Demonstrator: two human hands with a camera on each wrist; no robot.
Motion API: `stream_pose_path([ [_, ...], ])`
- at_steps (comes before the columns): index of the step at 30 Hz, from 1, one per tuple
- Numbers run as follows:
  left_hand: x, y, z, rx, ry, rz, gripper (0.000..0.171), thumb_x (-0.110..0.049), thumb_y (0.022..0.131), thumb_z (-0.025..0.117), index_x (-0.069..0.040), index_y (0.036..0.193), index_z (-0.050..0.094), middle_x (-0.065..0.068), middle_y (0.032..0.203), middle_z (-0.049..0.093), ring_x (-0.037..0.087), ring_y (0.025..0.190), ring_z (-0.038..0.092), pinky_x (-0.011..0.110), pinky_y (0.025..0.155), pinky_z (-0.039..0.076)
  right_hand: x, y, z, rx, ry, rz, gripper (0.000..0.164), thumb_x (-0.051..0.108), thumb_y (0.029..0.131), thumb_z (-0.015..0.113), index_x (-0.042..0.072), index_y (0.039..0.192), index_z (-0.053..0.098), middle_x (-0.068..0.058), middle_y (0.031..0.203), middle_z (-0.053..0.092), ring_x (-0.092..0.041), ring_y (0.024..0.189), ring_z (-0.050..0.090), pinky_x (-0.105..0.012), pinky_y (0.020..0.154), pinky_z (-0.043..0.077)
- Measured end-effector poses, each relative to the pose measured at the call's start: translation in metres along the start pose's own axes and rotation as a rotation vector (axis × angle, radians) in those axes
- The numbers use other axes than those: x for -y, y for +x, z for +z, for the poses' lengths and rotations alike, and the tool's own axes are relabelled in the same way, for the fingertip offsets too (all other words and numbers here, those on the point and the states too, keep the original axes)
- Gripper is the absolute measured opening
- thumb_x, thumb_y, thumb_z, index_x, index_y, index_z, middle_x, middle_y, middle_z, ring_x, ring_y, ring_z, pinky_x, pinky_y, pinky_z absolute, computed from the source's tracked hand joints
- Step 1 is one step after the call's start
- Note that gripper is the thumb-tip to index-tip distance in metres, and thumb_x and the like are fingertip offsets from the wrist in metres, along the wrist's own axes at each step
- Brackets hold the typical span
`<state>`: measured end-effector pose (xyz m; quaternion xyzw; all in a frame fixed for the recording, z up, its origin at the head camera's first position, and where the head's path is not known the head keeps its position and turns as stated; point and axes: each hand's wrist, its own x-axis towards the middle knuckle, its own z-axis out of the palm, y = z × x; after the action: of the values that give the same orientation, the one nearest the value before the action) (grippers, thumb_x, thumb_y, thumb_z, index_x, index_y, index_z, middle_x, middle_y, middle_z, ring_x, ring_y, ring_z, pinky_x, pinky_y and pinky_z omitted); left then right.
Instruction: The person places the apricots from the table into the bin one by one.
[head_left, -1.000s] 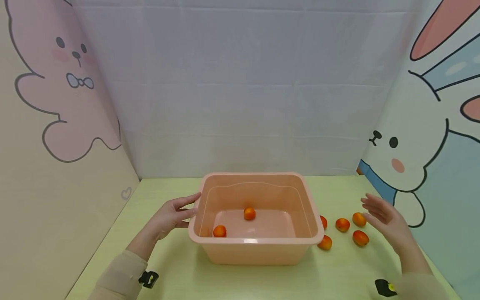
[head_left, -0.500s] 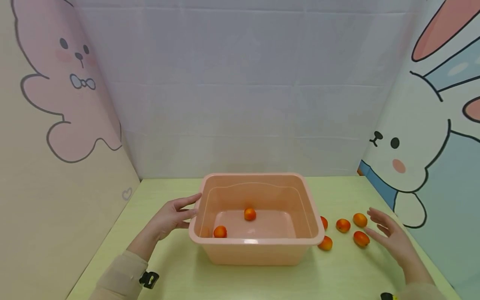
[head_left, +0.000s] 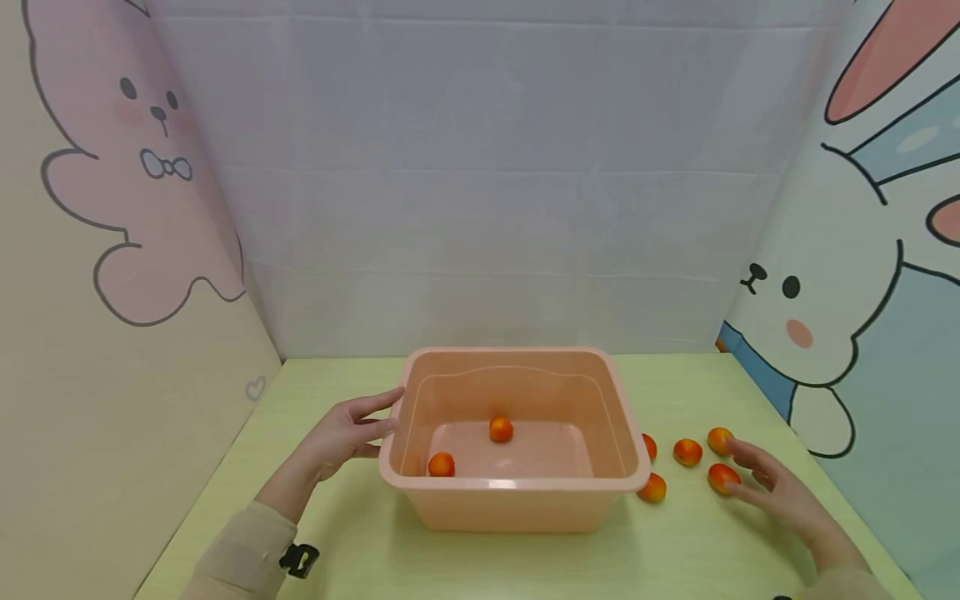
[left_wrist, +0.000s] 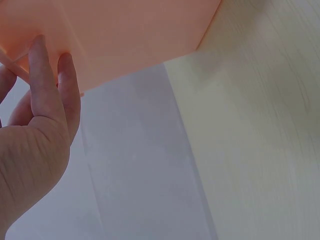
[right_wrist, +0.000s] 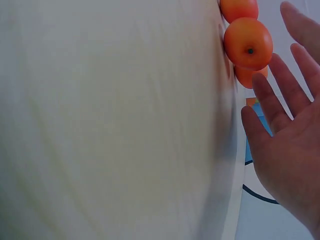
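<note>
A pink plastic basin (head_left: 513, 504) stands in the middle of the table. My left hand (head_left: 341, 433) touches its left rim and outer wall with extended fingers, which rest on the wall in the left wrist view. Inside the basin lie two small orange-red fruits, one on the floor (head_left: 501, 429) and one at the front left (head_left: 442, 465). My right hand (head_left: 780, 492) reaches over the table at the right, fingers spread. Its fingertips are beside a red-orange fruit (head_left: 723, 478) and a more orange one (head_left: 720, 441). In the right wrist view a fruit (right_wrist: 248, 44) with a green stem spot is near the fingers.
Another orange-red fruit (head_left: 687, 452) lies left of the right hand. Two more, the front one (head_left: 652, 487) and the back one (head_left: 650, 447), sit against the basin's right side, the back one partly hidden. White cloth (head_left: 487, 183) and cartoon-printed side panels surround the pale table (head_left: 337, 542).
My right hand has come down and in toward the fruits on the right, its fingers now close beside two of them. My left hand and the basin have stayed put.
</note>
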<state>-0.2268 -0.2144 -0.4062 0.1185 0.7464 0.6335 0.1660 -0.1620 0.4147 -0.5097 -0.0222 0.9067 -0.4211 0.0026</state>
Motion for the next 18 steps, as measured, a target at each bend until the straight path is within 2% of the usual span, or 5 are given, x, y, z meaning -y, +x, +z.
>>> stream_pose_path([
  [4, -0.0003, 0.0005, 0.0003, -0.004, 0.004, -0.003, 0.064, -0.018, 0.095, 0.069, -0.009, 0.151, 0.041, 0.023, 0.152, 0.039, 0.03, 0.114, 0.064, 0.048, 0.084, 0.057, -0.0053, 0.0002, 0.0005, 0.003, -0.017, 0.026, 0.068, 0.026, 0.094, 0.07, -0.002, 0.147, 0.038, -0.011, 0.14, 0.049, 0.015, 0.104, 0.037, -0.006, 0.08, 0.033],
  [7, -0.001, 0.0002, 0.0007, -0.007, 0.007, -0.004, 0.064, -0.018, 0.094, 0.069, -0.009, 0.151, 0.041, 0.023, 0.152, 0.039, 0.03, 0.114, 0.064, 0.048, 0.084, 0.057, -0.0071, 0.0005, 0.0002, 0.013, -0.024, 0.018, 0.067, 0.025, 0.094, 0.071, -0.002, 0.147, 0.04, -0.006, 0.139, 0.05, 0.02, 0.101, 0.034, -0.007, 0.08, 0.035],
  [14, -0.0018, 0.0, 0.0001, -0.001, 0.0, -0.002, 0.064, -0.019, 0.094, 0.07, -0.008, 0.151, 0.041, 0.024, 0.152, 0.038, 0.03, 0.113, 0.064, 0.048, 0.084, 0.057, -0.0074, 0.0009, -0.0001, 0.044, -0.034, 0.018, 0.068, 0.026, 0.093, 0.072, -0.001, 0.146, 0.041, -0.025, 0.144, 0.044, 0.019, 0.101, 0.036, -0.005, 0.08, 0.033],
  [17, -0.0019, 0.0, -0.0004, 0.002, -0.003, -0.001, 0.065, -0.019, 0.094, 0.07, -0.008, 0.151, 0.041, 0.025, 0.152, 0.037, 0.03, 0.113, 0.064, 0.048, 0.084, 0.057, -0.0078, 0.0006, 0.0003, 0.048, -0.003, 0.011, 0.067, 0.024, 0.092, 0.072, -0.002, 0.146, 0.042, -0.007, 0.143, 0.048, 0.022, 0.103, 0.034, -0.003, 0.082, 0.029],
  [18, -0.002, 0.0, -0.0005, 0.002, -0.002, -0.001, 0.065, -0.019, 0.094, 0.07, -0.008, 0.151, 0.041, 0.025, 0.153, 0.037, 0.03, 0.113, 0.064, 0.048, 0.084, 0.057, -0.0077, 0.0003, 0.0005, 0.048, 0.008, 0.012, 0.067, 0.024, 0.091, 0.073, -0.002, 0.145, 0.042, 0.0, 0.14, 0.049, 0.024, 0.103, 0.032, -0.007, 0.088, 0.03],
])
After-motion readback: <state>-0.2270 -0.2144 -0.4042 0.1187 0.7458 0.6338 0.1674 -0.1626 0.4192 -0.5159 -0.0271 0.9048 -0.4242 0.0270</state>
